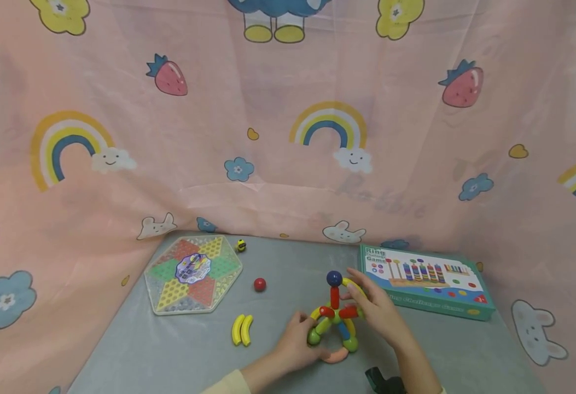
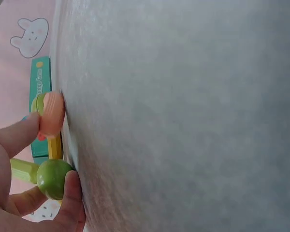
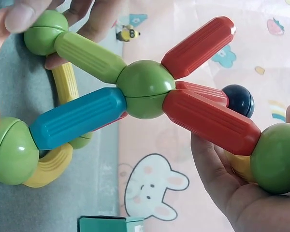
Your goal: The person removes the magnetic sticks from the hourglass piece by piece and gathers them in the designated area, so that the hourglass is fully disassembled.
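A ball-and-rod building toy point(image 1: 336, 316) stands on the table, made of green balls, straight rods and curved rods. Its central green ball point(image 3: 146, 89) joins red rods point(image 3: 212, 123), a blue rod point(image 3: 79, 118) and a light green rod point(image 3: 91, 57). A dark blue ball point(image 1: 334, 278) tops an upright red rod. Low on the left, my left hand point(image 1: 298, 342) grips the base, fingers around a green ball point(image 2: 54, 179) and thumb on a peach curved rod point(image 2: 52, 114). My right hand point(image 1: 376, 306) holds a yellow curved rod point(image 1: 354, 284) and green ball point(image 3: 278, 157) at the upper right.
Two yellow curved rods point(image 1: 242, 330) lie left of the hands, with a red ball point(image 1: 260, 284) behind them. A hexagonal game board point(image 1: 193, 274) and a small bee-striped ball point(image 1: 240, 245) sit farther back. At right lies a green game box point(image 1: 428, 282); a black object point(image 1: 385, 381) is at the front.
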`<control>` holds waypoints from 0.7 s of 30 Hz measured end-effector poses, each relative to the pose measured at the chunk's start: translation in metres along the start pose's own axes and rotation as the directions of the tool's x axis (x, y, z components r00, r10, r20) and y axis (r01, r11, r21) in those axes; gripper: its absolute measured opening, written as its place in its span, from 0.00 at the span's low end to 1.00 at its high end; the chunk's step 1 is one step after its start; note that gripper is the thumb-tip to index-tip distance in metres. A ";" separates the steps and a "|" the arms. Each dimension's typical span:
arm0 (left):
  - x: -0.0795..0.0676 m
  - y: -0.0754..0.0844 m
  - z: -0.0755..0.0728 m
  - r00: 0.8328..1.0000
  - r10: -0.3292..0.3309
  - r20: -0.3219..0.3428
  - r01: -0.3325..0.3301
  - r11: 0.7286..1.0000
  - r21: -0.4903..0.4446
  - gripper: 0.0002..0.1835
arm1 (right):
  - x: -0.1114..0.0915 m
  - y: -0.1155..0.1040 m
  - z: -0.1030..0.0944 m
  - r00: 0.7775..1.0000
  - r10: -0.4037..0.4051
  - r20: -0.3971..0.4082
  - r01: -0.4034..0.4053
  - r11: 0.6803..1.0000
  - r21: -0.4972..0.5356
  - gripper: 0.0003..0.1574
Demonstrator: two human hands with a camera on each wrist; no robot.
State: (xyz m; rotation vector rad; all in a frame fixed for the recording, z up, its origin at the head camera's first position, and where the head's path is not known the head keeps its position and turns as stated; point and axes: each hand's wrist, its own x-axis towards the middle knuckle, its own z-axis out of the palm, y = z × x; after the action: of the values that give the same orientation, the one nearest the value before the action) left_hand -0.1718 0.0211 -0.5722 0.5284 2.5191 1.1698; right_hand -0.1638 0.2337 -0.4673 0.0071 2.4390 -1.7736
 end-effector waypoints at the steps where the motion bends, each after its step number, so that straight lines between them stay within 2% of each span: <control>1: -0.001 0.000 -0.002 1.000 -0.003 0.009 0.003 1.000 -0.003 0.36 | 0.000 -0.001 0.000 1.000 -0.004 0.004 0.004 1.000 -0.003 0.34; 5: -0.002 -0.001 -0.005 0.999 -0.003 0.033 0.003 1.000 0.002 0.41 | 0.000 -0.002 0.000 1.000 -0.021 0.008 0.021 1.000 -0.004 0.34; 8: -0.003 -0.001 -0.007 0.999 0.000 0.039 -0.001 1.000 0.021 0.41 | 0.000 -0.002 0.000 1.000 -0.027 0.011 0.027 1.000 0.006 0.34; 14: -0.002 0.001 -0.007 0.999 0.006 0.039 -0.009 0.998 0.060 0.37 | -0.001 -0.002 0.000 0.999 -0.030 0.016 0.029 0.999 0.012 0.34; 21: -0.002 0.000 -0.005 0.998 0.045 0.035 -0.049 0.993 0.112 0.29 | -0.001 -0.005 0.000 1.000 -0.009 -0.002 0.009 1.000 -0.001 0.35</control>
State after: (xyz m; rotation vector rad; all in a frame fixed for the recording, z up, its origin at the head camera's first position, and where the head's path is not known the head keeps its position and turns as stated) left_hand -0.1718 0.0166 -0.5689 0.6330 2.5693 1.0307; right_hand -0.1633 0.2318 -0.4625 -0.0021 2.4450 -1.7771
